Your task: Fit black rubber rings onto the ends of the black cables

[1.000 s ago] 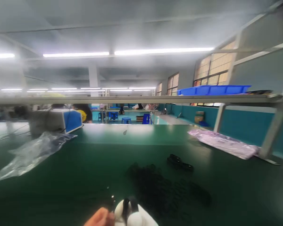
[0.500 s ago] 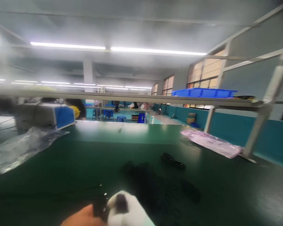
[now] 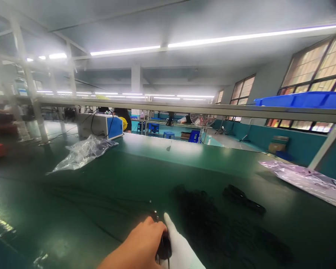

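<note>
At the bottom centre, my bare left hand (image 3: 141, 241) has its fingers curled round a small black part (image 3: 164, 246). My right hand (image 3: 180, 248), in a white glove, closes on the same part from the right, its thumb pointing up. The part's kind is mostly hidden by the fingers. Small shiny metal tips (image 3: 156, 213) stick out just beyond my fingertips. Thin black cables (image 3: 100, 226) run across the dark green table to the left. Right of my hands lies a dark pile of black loops (image 3: 204, 213), hard to make out.
A long black object (image 3: 244, 198) lies beyond the pile. Clear plastic bag (image 3: 85, 153) and a blue-and-white machine (image 3: 113, 127) are at the left. Pinkish plastic packaging (image 3: 310, 179) lies at the right. A shelf rail (image 3: 184, 106) crosses above the table, bearing a blue tray (image 3: 305, 100).
The view has swung left, so the table's things appear farther right. My hands have come more fully into view, close together, with the black part now visible between them.
</note>
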`<state>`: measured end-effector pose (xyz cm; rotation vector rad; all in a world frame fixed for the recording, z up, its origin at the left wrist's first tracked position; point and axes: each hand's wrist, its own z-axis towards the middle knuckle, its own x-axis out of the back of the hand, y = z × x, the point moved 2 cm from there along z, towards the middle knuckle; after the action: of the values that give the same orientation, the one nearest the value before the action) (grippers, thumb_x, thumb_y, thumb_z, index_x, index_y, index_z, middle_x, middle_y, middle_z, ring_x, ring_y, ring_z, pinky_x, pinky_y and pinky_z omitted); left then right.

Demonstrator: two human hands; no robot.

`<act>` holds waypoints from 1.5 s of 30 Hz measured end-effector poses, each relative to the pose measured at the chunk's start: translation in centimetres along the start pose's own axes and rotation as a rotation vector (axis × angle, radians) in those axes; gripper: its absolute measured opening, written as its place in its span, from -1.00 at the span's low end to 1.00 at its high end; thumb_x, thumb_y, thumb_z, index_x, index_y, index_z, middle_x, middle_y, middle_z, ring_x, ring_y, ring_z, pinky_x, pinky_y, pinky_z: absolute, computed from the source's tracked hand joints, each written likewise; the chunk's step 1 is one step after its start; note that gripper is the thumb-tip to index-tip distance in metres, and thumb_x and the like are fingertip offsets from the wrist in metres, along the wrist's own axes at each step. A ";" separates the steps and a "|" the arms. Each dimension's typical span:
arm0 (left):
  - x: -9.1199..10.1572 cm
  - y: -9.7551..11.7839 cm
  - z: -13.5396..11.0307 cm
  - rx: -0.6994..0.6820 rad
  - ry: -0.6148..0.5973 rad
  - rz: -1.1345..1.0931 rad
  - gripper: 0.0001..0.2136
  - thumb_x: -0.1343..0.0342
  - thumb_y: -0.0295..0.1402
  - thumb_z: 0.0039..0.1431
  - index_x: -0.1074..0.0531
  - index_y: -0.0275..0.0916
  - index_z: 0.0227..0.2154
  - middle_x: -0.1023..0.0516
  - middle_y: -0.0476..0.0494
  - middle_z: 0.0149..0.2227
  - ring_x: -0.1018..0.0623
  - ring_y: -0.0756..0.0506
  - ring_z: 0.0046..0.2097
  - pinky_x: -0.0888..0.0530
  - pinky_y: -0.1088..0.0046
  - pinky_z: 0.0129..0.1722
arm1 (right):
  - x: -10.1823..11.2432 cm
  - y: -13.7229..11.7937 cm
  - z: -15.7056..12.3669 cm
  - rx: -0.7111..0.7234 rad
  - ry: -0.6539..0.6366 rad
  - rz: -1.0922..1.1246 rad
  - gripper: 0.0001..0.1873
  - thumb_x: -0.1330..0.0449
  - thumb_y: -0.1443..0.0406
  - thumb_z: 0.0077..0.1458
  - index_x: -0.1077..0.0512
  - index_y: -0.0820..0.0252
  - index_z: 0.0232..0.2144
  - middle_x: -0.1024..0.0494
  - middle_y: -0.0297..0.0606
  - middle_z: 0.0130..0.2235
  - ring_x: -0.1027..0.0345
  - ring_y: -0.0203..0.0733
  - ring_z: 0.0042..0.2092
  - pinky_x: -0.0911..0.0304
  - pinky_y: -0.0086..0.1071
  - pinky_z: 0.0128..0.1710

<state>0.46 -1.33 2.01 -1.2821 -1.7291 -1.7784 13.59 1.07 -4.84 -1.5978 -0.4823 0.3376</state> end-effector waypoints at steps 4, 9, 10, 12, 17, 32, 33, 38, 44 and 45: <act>0.1 -2.0 1.5 -0.043 -0.114 -0.077 -0.71 -0.22 -0.38 -0.31 -0.50 -0.17 -0.37 -0.48 -0.05 -0.37 -0.43 -0.13 -0.38 -0.31 0.42 -0.42 | 0.1 -1.0 -0.7 0.049 0.195 -0.362 -0.27 -0.24 0.39 -0.31 -0.29 0.21 0.04 -0.51 -0.26 -0.30 -0.38 -0.09 -0.23 -0.22 -0.26 -0.15; -1.0 -4.1 1.9 -0.031 -0.122 -0.278 -0.85 0.00 -0.37 -0.11 -0.48 -0.16 -0.61 -0.44 0.03 -0.60 -0.34 -0.03 -0.55 -0.24 0.49 -0.55 | 0.2 -1.9 -1.7 0.107 0.109 -0.090 -0.66 -0.30 0.39 -0.34 -0.42 0.14 -0.38 -0.45 -0.34 -0.34 -0.30 -0.24 -0.33 -0.19 -0.41 -0.34; -1.4 -4.0 1.7 -0.013 -0.093 -0.285 -0.86 -0.01 -0.38 -0.13 -0.43 -0.17 -0.67 -0.41 0.03 -0.63 -0.33 -0.02 -0.57 -0.23 0.49 -0.56 | 0.3 -1.8 -1.8 0.122 0.055 0.042 -0.64 -0.34 0.37 -0.37 -0.40 0.14 -0.39 -0.45 -0.32 -0.28 -0.30 -0.26 -0.33 -0.20 -0.43 -0.35; -1.9 -3.7 1.3 0.023 -0.060 -0.351 -0.87 -0.02 -0.37 -0.17 -0.34 -0.19 -0.73 -0.37 0.03 -0.68 -0.32 -0.01 -0.61 -0.22 0.49 -0.60 | 0.3 -1.5 -1.8 0.132 -0.014 0.215 -0.63 -0.37 0.25 -0.34 -0.36 0.13 -0.39 -0.45 -0.28 -0.20 -0.30 -0.32 -0.40 -0.20 -0.43 -0.41; -0.5 -2.7 1.0 0.035 0.016 -0.728 -0.81 -0.03 -0.23 -0.11 -0.34 -0.24 -0.47 -0.45 -0.01 -0.55 -0.42 0.00 -0.56 -0.39 0.46 -0.53 | -0.3 -1.3 -1.6 0.192 -0.275 0.592 -0.44 -0.41 0.28 -0.44 -0.30 0.08 -0.29 -0.43 -0.44 -0.53 -0.14 -0.43 -0.64 -0.02 -0.53 -0.61; 0.6 -0.9 1.2 -0.196 0.159 -0.562 -0.71 -0.09 -0.49 -0.11 -0.52 -0.20 -0.26 -0.51 0.00 -0.39 -0.45 -0.04 -0.35 -0.36 0.45 -0.34 | -0.1 -0.4 -1.5 -0.021 -0.287 0.818 -0.49 -0.15 -0.05 0.07 -0.39 0.32 -0.23 -0.53 -0.14 -0.36 -0.44 -0.29 -0.43 -0.27 -0.50 -0.49; 0.6 -1.4 1.6 -0.181 0.085 -0.682 -0.68 -0.13 -0.46 -0.13 -0.50 -0.24 -0.22 -0.48 0.01 -0.41 -0.43 -0.01 -0.40 -0.36 0.48 -0.40 | -0.2 -0.1 -1.2 -0.083 -0.293 0.862 -0.43 -0.09 -0.10 0.08 -0.39 0.33 -0.24 -0.53 -0.13 -0.35 -0.45 -0.29 -0.43 -0.29 -0.50 -0.50; 0.1 -3.0 2.8 -0.026 0.052 -0.952 -0.67 -0.23 -0.35 -0.22 -0.40 -0.35 -0.31 -0.36 0.13 -0.62 -0.33 0.08 -0.62 -0.28 0.55 -0.62 | -0.7 0.0 -0.2 -0.131 -0.174 0.637 -0.35 -0.08 -0.14 0.04 -0.38 0.36 -0.17 -0.46 -0.15 -0.32 -0.40 -0.27 -0.42 -0.31 -0.45 -0.53; -1.2 -2.7 2.6 0.067 0.207 -0.947 -0.74 -0.07 -0.20 -0.06 -0.29 -0.28 -0.38 -0.42 0.06 -0.55 -0.40 0.08 -0.60 -0.30 0.55 -0.62 | -0.4 -1.0 -0.7 0.049 -0.005 0.307 -0.37 -0.38 0.20 -0.25 -0.29 0.21 -0.10 -0.43 -0.21 -0.20 -0.36 -0.20 -0.29 -0.34 -0.37 -0.44; -1.4 -2.7 2.4 0.076 0.216 -0.942 -0.75 -0.05 -0.18 -0.06 -0.28 -0.28 -0.41 -0.42 0.05 -0.54 -0.39 0.08 -0.61 -0.29 0.56 -0.63 | -0.4 -1.0 -0.8 0.038 -0.041 0.347 -0.41 -0.37 0.18 -0.23 -0.30 0.22 -0.13 -0.43 -0.21 -0.21 -0.37 -0.20 -0.28 -0.34 -0.35 -0.41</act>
<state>-0.02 0.91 -1.08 -0.1711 -2.4320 -2.1377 13.51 0.17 -3.78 -1.6386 -0.2252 0.6386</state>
